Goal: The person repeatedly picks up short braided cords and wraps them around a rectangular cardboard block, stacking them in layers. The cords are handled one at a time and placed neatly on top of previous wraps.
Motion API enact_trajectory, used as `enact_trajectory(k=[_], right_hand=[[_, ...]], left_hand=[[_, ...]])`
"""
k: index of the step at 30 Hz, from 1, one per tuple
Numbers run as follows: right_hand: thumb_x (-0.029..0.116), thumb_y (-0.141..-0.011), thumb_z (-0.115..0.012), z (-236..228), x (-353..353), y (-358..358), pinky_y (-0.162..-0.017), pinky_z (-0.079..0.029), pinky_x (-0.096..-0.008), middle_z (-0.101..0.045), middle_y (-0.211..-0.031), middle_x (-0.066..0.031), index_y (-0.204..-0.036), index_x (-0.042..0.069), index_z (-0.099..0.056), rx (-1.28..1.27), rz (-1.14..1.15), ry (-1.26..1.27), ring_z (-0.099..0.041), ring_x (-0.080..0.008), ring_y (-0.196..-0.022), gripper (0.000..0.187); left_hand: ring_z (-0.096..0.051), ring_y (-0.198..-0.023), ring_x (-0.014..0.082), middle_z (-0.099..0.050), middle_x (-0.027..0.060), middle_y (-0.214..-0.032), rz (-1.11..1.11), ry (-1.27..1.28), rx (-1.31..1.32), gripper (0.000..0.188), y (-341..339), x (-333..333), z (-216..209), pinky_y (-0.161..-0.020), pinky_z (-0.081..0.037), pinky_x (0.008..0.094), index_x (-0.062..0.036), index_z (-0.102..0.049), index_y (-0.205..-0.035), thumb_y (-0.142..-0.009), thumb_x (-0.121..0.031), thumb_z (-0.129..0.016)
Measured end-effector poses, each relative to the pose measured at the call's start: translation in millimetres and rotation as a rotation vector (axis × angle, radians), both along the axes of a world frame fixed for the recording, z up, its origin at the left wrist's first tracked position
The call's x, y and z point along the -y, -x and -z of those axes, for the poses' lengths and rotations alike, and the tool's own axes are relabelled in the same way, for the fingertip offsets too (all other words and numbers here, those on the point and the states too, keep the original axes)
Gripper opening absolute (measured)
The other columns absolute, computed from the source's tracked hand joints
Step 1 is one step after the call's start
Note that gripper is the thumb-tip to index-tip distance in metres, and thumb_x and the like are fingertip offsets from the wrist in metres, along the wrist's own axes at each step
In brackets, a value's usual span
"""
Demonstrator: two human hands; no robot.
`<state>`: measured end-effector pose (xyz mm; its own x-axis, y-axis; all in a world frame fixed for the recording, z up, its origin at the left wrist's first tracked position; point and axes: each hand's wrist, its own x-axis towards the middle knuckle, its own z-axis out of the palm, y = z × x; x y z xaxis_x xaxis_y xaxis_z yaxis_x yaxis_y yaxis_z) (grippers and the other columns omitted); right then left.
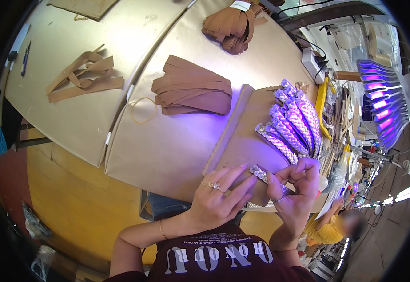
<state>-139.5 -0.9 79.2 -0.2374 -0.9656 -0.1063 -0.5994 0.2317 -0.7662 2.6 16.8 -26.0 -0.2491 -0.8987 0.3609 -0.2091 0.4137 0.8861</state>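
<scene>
A short silvery-white braided strap [257, 172] lies near the front edge of a brown cardboard sheet [228, 152]. Flat on the cardboard, the fingers of my left hand [220, 193] are stretched out, their tips beside the strap's end; a ring is on one finger. My right hand [296, 190] is closed in a pinch around the strap farther along, and part of the strap is hidden behind its thumb. Just beyond it, a fanned bunch of similar braided straps [292, 122] rests on the cardboard under purple light.
Brown flat strips [193, 89] lie stacked left of the cardboard, near a yellow rubber band [143, 110]. Farther off are a tied bundle of strips [233, 26] and loose strips [85, 75]. A finned purple-lit lamp [383, 101] stands right. Another person [329, 228] sits beyond.
</scene>
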Motion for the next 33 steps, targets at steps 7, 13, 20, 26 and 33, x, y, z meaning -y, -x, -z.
enact_trajectory(k=[7, 13, 20, 26, 33], right_hand=[[-0.003, -0.079, -0.073, -2.7, 2.8, -0.2, -0.06, -0.041, -0.0188, -0.059, -0.072, -0.0023, -0.098, 0.007, -0.037, 0.02, 0.006, -0.033, -0.052, -0.0056, -0.064, 0.043], [-0.003, -0.078, -0.074, -2.7, 4.1, -1.8, -0.06, -0.041, -0.0185, -0.059, -0.072, -0.0023, -0.098, 0.008, -0.037, 0.031, 0.034, -0.043, -0.051, -0.0055, -0.064, 0.044], [-0.003, -0.077, -0.074, -1.4, 4.7, -1.9, -0.059, -0.041, -0.0182, -0.059, -0.071, -0.0024, -0.097, 0.007, -0.037, 0.007, 0.022, -0.042, -0.051, -0.0055, -0.063, 0.044], [-0.003, -0.077, -0.075, -2.1, 5.7, -1.8, -0.058, -0.04, -0.018, -0.058, -0.071, -0.002, -0.096, 0.008, -0.037, 0.025, 0.046, -0.065, -0.05, -0.0052, -0.063, 0.044], [0.001, -0.079, -0.076, -7.4, 2.8, 0.3, -0.055, -0.039, -0.0207, -0.058, -0.069, -0.0022, -0.093, 0.003, -0.046, -0.104, -0.047, -0.07, -0.05, -0.0059, -0.06, 0.033]], left_hand=[[-0.059, -0.102, 0.0285, -0.058, 0.0147, -0.125, -0.015, 0.003, 0.007, 0.039, 0.2, 0.8, -0.3, -0.088, -0.049, 0.0393, -0.0067, -0.067, -0.116, -0.079, -0.017, -0.073], [-0.059, -0.102, 0.0278, -0.057, 0.0147, -0.125, -0.003, 0.002, 0.015, 0.038, -1.2, 1.7, -1.2, -0.087, -0.049, 0.0386, -0.0066, -0.068, -0.115, -0.079, -0.017, -0.073], [-0.058, -0.103, 0.0276, -0.057, 0.0149, -0.125, -0.007, 0.007, 0.008, 0.039, -0.8, 1.3, 0.0, -0.087, -0.049, 0.0388, -0.0069, -0.068, -0.116, -0.079, -0.017, -0.073], [-0.058, -0.104, 0.0291, -0.056, 0.0154, -0.125, -0.004, -0.013, -0.007, 0.042, -0.6, 0.9, 0.0, -0.088, -0.049, 0.0395, -0.0059, -0.066, -0.119, -0.079, -0.017, -0.073], [-0.059, -0.101, 0.0346, -0.057, 0.0189, -0.12, 0.055, -0.118, -0.033, 0.039, -3.7, 1.9, -6.5, -0.088, -0.048, 0.0426, -0.0029, -0.064, -0.12, -0.084, -0.015, -0.067]])
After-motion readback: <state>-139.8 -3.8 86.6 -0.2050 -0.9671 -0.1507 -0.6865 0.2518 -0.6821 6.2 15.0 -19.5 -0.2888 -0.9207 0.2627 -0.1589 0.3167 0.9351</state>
